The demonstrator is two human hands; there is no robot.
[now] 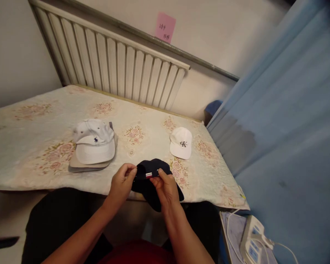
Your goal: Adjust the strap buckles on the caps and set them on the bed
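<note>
A dark baseball cap (pixel 154 165) is held between my hands over the near edge of the bed, with a small red-and-white tag on its strap. My left hand (pixel 122 181) pinches the cap's left side. My right hand (pixel 166 185) grips it at the right, thumb on top and fingers underneath. To the left lies a stack of caps, a light grey cap (pixel 95 141) on top and a beige brim (pixel 74 161) showing below. Beyond my right hand sits a white cap (pixel 180 143) with dark letters on its front.
The bed has a floral cover (pixel 143 110). A white radiator (pixel 121 66) runs along the wall behind it, under a pink note (pixel 165 27). At the right hangs a blue curtain (pixel 277 128). A power strip (pixel 251 238) with cables lies at the lower right.
</note>
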